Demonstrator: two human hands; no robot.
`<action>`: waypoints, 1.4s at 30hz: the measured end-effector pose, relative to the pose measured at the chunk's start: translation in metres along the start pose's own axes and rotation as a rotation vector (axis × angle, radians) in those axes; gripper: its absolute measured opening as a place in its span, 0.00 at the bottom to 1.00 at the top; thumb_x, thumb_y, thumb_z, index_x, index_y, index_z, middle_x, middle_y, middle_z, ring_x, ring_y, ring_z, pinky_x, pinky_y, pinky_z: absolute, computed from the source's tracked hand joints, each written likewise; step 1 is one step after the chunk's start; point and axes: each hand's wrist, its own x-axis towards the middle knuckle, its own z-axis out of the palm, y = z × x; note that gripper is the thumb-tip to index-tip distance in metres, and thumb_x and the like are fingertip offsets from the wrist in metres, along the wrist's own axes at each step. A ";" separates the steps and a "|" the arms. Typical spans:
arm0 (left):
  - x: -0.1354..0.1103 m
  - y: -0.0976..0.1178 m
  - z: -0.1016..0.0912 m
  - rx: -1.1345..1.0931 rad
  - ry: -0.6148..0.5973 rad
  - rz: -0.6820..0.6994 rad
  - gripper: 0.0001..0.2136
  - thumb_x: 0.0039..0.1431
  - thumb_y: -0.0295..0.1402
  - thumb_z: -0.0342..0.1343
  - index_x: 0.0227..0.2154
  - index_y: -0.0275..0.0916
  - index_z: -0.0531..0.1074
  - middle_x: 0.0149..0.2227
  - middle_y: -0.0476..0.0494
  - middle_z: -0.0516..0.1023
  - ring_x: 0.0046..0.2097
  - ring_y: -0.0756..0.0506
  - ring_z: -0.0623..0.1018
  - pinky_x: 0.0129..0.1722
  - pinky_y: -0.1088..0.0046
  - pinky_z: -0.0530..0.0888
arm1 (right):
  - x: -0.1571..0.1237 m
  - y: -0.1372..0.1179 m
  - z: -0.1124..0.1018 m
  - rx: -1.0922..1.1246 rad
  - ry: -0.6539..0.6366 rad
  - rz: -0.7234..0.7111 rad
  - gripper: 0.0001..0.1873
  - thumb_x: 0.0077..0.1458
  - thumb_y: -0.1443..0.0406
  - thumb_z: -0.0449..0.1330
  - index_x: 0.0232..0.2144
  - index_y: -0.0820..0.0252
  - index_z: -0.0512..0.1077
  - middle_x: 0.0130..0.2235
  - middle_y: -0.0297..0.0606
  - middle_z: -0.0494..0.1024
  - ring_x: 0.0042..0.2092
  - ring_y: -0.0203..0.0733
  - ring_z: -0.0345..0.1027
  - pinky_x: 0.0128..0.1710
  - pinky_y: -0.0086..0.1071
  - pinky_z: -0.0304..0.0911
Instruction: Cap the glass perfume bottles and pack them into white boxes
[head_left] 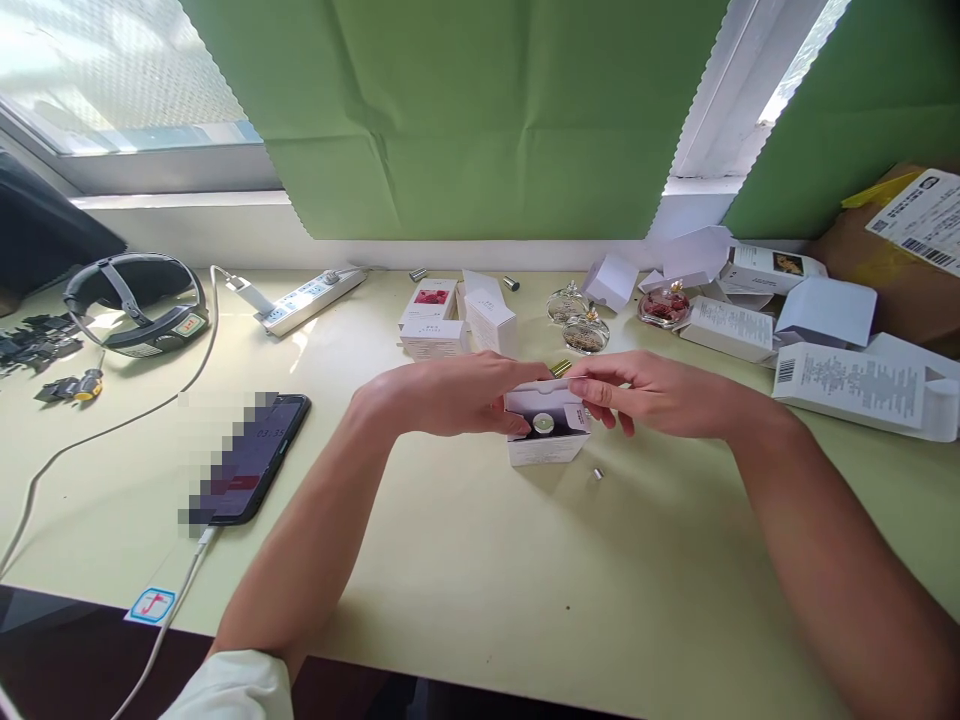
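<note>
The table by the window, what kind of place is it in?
Maybe a workroom or small office, but I can't tell which. The table stands by a window, with a power strip and white boxes on it.

2 hands (461, 394) (649, 392), 1 ph. (264, 470), 1 hdset (166, 337)

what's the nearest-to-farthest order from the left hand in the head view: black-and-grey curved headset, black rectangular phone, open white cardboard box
1. Open white cardboard box: touching the left hand.
2. Black rectangular phone: left of that hand.
3. Black-and-grey curved headset: far left.
</note>
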 end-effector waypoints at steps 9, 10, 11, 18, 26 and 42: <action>-0.012 0.006 -0.008 0.032 0.061 -0.052 0.21 0.69 0.46 0.45 0.60 0.47 0.64 0.44 0.45 0.80 0.40 0.47 0.78 0.35 0.75 0.67 | 0.000 -0.001 0.000 0.075 -0.060 0.065 0.23 0.62 0.46 0.52 0.45 0.56 0.72 0.34 0.36 0.73 0.33 0.37 0.66 0.30 0.31 0.65; -0.014 0.007 -0.009 0.026 0.069 -0.054 0.21 0.70 0.47 0.45 0.60 0.47 0.65 0.45 0.45 0.80 0.40 0.47 0.78 0.36 0.75 0.67 | -0.001 -0.002 0.000 0.078 -0.079 0.064 0.22 0.62 0.47 0.52 0.45 0.56 0.72 0.35 0.36 0.73 0.34 0.38 0.66 0.31 0.31 0.65; -0.015 0.008 -0.010 0.022 0.077 -0.055 0.20 0.70 0.47 0.44 0.60 0.47 0.66 0.46 0.45 0.80 0.40 0.47 0.78 0.36 0.75 0.67 | -0.002 -0.002 -0.001 0.080 -0.100 0.063 0.22 0.63 0.47 0.52 0.45 0.56 0.72 0.36 0.37 0.73 0.35 0.38 0.66 0.32 0.31 0.66; -0.013 0.012 -0.009 0.080 0.068 -0.022 0.19 0.71 0.45 0.42 0.55 0.44 0.70 0.46 0.45 0.80 0.41 0.47 0.78 0.36 0.74 0.67 | -0.003 0.004 0.000 0.040 -0.190 0.113 0.16 0.60 0.52 0.58 0.46 0.52 0.68 0.40 0.36 0.72 0.38 0.40 0.66 0.33 0.30 0.65; -0.002 0.006 0.000 0.047 -0.004 0.019 0.16 0.69 0.40 0.49 0.56 0.44 0.67 0.47 0.44 0.77 0.41 0.48 0.76 0.33 0.77 0.64 | -0.003 -0.001 0.001 -0.062 -0.140 0.116 0.20 0.59 0.49 0.56 0.48 0.51 0.70 0.39 0.36 0.73 0.36 0.40 0.65 0.30 0.31 0.61; -0.002 0.009 0.003 0.075 0.028 0.025 0.15 0.69 0.38 0.49 0.55 0.41 0.67 0.49 0.44 0.75 0.42 0.48 0.76 0.37 0.75 0.66 | -0.008 -0.014 0.005 -0.138 0.068 0.047 0.22 0.61 0.45 0.53 0.51 0.45 0.72 0.35 0.33 0.77 0.29 0.35 0.67 0.29 0.30 0.60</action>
